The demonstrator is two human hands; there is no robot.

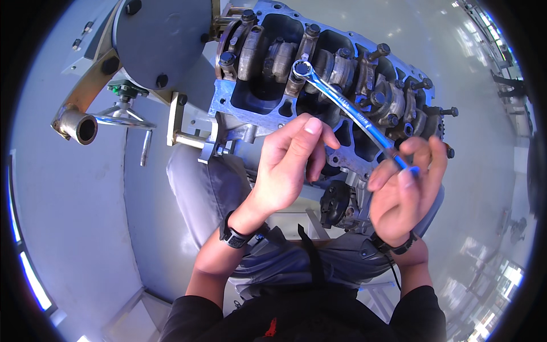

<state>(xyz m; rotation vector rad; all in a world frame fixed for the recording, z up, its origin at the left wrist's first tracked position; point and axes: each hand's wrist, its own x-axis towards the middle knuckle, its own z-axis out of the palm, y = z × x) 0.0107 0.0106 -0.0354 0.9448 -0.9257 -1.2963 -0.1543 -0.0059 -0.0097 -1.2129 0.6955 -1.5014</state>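
A shiny double-ended ring wrench (pixel 354 115) lies slantwise over an upturned engine block (pixel 242 109). Its far ring sits around or over a bolt head on a bearing cap (pixel 294 85); the exact fit is unclear. My right hand (pixel 407 191) has the wrench's near end between thumb and fingers, slightly blurred. Close to the block's near edge, my left hand (pixel 290 162) is closed, its thumb against the curled index finger. Nothing shows in it, and it is apart from the wrench. Several dark bolts (pixel 378 98) stand up from the other bearing caps along the crankshaft (pixel 279 60).
The block is fixed to a stand with a round grey plate (pixel 162 40) at the left. A tubular handle (pixel 85 128) and a small handwheel (pixel 122 119) stick out there. Below the block, a black round part (pixel 335 204) hangs between my knees.
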